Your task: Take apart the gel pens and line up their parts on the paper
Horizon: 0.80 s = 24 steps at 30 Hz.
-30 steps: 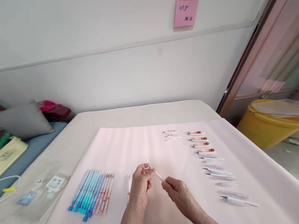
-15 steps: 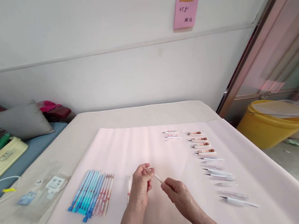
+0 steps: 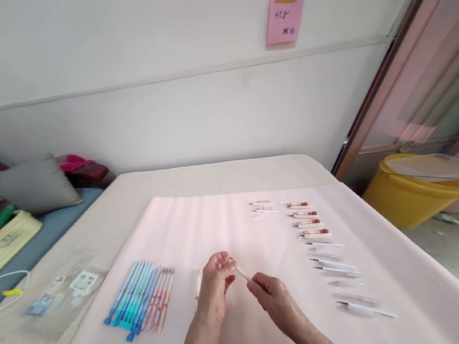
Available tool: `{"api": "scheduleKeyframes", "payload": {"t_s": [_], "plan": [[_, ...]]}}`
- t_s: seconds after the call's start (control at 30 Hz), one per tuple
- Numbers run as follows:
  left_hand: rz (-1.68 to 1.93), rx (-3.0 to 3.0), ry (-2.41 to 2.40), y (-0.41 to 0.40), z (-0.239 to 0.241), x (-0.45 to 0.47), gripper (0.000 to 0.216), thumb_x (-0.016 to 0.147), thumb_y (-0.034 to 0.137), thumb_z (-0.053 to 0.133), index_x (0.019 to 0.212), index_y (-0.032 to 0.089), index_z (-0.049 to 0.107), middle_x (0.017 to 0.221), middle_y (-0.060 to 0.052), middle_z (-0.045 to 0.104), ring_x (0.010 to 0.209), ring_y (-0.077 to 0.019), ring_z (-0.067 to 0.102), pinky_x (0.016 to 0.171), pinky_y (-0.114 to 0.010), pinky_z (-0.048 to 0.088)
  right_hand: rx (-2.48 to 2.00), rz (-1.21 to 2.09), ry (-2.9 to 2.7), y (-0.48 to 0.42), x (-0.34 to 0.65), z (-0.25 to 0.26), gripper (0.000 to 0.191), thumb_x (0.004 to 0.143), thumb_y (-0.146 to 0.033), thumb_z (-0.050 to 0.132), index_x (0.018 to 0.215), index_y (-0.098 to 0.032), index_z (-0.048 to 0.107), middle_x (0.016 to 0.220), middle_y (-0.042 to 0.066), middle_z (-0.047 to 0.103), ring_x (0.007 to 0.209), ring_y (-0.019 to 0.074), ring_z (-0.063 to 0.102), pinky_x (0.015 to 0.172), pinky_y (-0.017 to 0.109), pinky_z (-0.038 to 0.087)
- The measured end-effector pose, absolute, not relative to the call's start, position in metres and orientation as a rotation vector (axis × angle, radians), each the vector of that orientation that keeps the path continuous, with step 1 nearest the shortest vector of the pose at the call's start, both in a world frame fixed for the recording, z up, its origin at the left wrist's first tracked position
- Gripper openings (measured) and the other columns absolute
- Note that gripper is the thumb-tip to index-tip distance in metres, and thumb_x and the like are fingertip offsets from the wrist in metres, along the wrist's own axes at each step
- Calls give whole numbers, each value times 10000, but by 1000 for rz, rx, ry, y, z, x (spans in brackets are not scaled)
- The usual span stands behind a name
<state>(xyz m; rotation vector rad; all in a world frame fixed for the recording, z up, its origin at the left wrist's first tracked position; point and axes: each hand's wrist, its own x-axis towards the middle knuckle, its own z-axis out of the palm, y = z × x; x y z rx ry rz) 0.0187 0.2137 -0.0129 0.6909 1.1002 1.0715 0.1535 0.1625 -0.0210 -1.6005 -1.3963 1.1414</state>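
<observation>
My left hand (image 3: pixel 215 286) pinches one end of a slim whitish pen part (image 3: pixel 242 273) between thumb and fingers, above the middle of the pink sheet (image 3: pixel 220 225). My right hand (image 3: pixel 278 301) is closed around the other end, which its fingers hide. Too little shows to tell whether it is a refill or a barrel. Partly behind my left wrist lies a pale pen (image 3: pixel 197 288) with reddish marks. Farther left, a row of blue pens (image 3: pixel 134 294) lies beside several pink-patterned pens (image 3: pixel 161 299).
Disassembled pens with white refills (image 3: pixel 367 308) and clear barrels form a column on the right. Above them lie several brown-figured pen parts (image 3: pixel 308 222). A clear plastic bag (image 3: pixel 67 288) rests at the left. A yellow bin (image 3: pixel 414 183) stands beyond the table's right edge.
Both hands keep their grip on the pen part and have barely moved. The left fingers have shifted very slightly.
</observation>
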Motion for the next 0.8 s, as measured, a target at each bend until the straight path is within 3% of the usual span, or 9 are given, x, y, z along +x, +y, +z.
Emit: {"api": "scheduleKeyframes", "payload": {"t_s": [0.07, 0.17, 0.23, 0.37, 0.43, 0.53, 0.7, 0.8], "plan": [[1076, 686, 1067, 214, -13, 19, 342, 583, 204, 705, 903, 182, 584, 867, -27, 595, 697, -83, 544, 601, -184, 409, -1598, 1145, -1396, 162, 153, -20, 309, 794, -367, 440, 549, -192, 367, 465, -66, 353, 454, 75, 325, 444, 211, 231], [1035, 745, 1080, 214, -14, 19, 292, 630, 296, 678, 879, 175, 585, 800, -19, 599, 459, -26, 410, 431, -172, 304, -1597, 1145, -1407, 162, 152, -20, 314, 789, -366, 440, 540, -194, 356, 457, -67, 342, 452, 76, 316, 441, 212, 228], [1022, 770, 1119, 214, -13, 19, 288, 649, 366, 658, 850, 172, 587, 761, -8, 591, 405, -14, 335, 392, -178, 243, -1597, 1141, -1410, 162, 152, -20, 317, 790, -365, 439, 538, -195, 350, 453, -68, 336, 451, 76, 314, 441, 212, 228], [1063, 729, 1115, 214, -12, 18, 310, 582, 268, 700, 865, 189, 600, 840, -17, 595, 607, -65, 509, 533, -179, 370, -1594, 1137, -1400, 163, 153, -22, 309, 788, -373, 441, 546, -194, 373, 456, -66, 348, 451, 77, 321, 441, 212, 234], [1043, 727, 1077, 214, -12, 18, 326, 576, 232, 693, 883, 182, 595, 860, -28, 604, 535, -45, 466, 490, -180, 345, -1596, 1134, -1402, 163, 153, -22, 310, 788, -376, 441, 545, -194, 375, 455, -66, 350, 451, 77, 322, 442, 213, 235], [1002, 751, 1080, 214, -12, 18, 280, 635, 310, 656, 866, 165, 588, 791, -25, 605, 399, -12, 306, 390, -184, 224, -1609, 1136, -1408, 163, 153, -20, 317, 789, -372, 439, 538, -195, 358, 449, -67, 346, 451, 78, 321, 446, 214, 235], [1054, 737, 1100, 213, -10, 18, 256, 593, 260, 691, 821, 183, 605, 806, -14, 589, 636, -76, 511, 555, -179, 380, -1613, 1131, -1411, 163, 153, -19, 308, 794, -360, 434, 544, -195, 363, 455, -66, 354, 458, 79, 329, 451, 212, 237], [1022, 732, 1081, 214, -10, 18, 272, 589, 260, 685, 833, 176, 600, 792, -16, 602, 490, -41, 431, 462, -182, 322, -1607, 1134, -1409, 163, 153, -19, 307, 782, -362, 446, 537, -194, 370, 447, -67, 350, 452, 78, 322, 445, 212, 232]]}}
